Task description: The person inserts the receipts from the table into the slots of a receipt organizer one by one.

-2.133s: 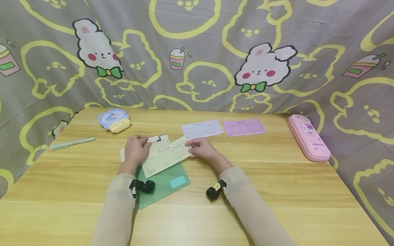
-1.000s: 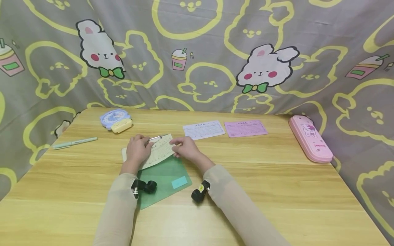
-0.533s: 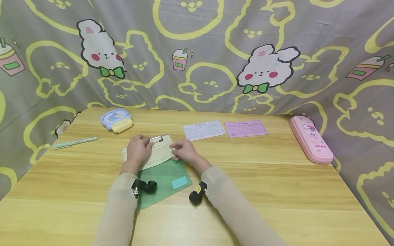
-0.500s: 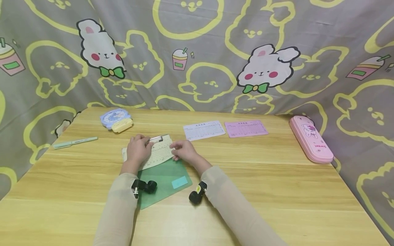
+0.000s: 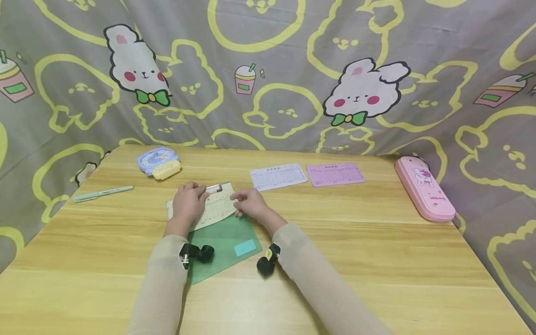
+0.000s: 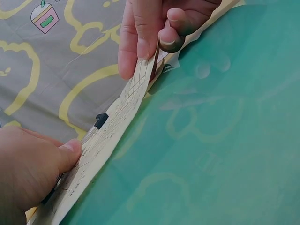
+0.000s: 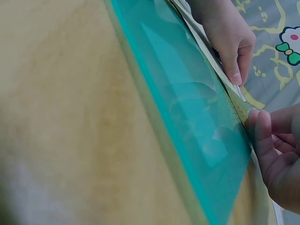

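A green translucent clipboard [image 5: 222, 249] with a light blue label lies on the table, cream printed slips [image 5: 217, 208] at its top end. At the clipboard's metal clip [image 5: 215, 188] my left hand [image 5: 188, 204] grips the top edge, its thumb over the clip and paper; its other fingers are partly hidden. My right hand [image 5: 252, 204] pinches the right edge of the slips between thumb and fingers. In the left wrist view the slips [image 6: 119, 122] bow up a little toward the right fingers. The right wrist view has the clipboard [image 7: 187, 103] seen edge-on between both hands.
Behind the hands lie a pale lilac slip [image 5: 278, 176] and a purple slip [image 5: 336, 174]. A pink pencil case [image 5: 425, 188] is at the right. To the left are a green pen [image 5: 103, 193] and a blue clock-like item [image 5: 157, 158] with a yellow block [image 5: 167, 170].
My right hand has moved left, bringing the top cream slip from a slant past the clipboard's edge to lie over the others under the clip. The left hand has stayed at the clip.
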`<state>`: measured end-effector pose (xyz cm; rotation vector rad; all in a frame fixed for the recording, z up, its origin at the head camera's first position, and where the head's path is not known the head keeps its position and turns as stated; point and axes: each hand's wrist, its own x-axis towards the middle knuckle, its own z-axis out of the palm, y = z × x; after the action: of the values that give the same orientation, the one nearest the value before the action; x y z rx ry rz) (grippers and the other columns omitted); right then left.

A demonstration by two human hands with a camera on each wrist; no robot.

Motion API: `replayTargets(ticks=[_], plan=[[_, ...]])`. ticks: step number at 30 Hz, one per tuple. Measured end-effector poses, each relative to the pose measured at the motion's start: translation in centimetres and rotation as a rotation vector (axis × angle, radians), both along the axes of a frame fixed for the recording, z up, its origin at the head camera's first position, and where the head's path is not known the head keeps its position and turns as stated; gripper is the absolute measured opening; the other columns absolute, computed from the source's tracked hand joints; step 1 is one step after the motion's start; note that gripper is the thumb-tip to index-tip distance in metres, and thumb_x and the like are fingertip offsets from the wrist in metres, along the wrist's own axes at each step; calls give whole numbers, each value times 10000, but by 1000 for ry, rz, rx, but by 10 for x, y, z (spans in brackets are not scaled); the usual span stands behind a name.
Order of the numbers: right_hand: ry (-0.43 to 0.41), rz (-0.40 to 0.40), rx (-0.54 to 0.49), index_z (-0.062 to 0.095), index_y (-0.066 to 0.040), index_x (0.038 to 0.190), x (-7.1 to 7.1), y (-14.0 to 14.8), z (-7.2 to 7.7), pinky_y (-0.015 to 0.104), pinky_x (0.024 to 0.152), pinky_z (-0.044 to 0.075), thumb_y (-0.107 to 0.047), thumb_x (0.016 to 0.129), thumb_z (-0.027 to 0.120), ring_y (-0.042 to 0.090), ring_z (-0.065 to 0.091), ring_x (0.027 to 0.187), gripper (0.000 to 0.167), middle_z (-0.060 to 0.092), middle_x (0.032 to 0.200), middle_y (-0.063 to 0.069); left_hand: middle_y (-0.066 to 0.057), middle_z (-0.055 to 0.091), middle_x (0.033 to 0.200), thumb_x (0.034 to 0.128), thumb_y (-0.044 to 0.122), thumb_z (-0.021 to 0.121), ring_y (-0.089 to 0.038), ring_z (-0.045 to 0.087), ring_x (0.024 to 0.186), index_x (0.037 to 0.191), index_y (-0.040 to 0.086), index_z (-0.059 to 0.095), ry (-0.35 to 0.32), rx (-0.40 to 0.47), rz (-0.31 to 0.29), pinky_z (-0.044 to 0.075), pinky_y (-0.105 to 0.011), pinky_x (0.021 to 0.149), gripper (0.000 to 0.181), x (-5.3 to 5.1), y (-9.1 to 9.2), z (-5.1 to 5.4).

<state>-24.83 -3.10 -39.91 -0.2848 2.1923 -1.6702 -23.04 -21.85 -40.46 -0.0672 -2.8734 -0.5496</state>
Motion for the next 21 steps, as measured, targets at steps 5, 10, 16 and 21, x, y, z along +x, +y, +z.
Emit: replayTargets(ticks=[5,10,16,21], plan=[[-15,-9,-5,600,32,984,-1,-1,2,261,534,490,93,765,550,169,557,525,232,509,949,140,-152,470,1063,889,226,480,-322,385,932,1150,38,548,-2,-2,0,343,-445,755,329,0,1,0],[-26,-18,-10,602,34,979,-1,-1,3,256,531,489,97,770,542,162,553,518,227,508,954,142,-153,469,1061,892,220,472,-330,385,934,1151,33,544,-4,-12,-2,339,-451,760,327,1,1,1],[-31,-15,-6,597,39,985,-2,-2,3,251,529,488,98,768,544,159,552,516,231,496,902,129,-141,477,1053,896,222,463,-329,392,926,1148,33,547,-5,-22,0,340,-446,760,325,0,1,0],[-44,-25,1,599,33,988,-5,-4,4,252,530,488,95,768,548,163,554,520,233,501,904,126,-137,478,1047,899,224,457,-327,392,919,1139,33,553,-6,-23,-6,339,-443,757,321,-1,1,0]])
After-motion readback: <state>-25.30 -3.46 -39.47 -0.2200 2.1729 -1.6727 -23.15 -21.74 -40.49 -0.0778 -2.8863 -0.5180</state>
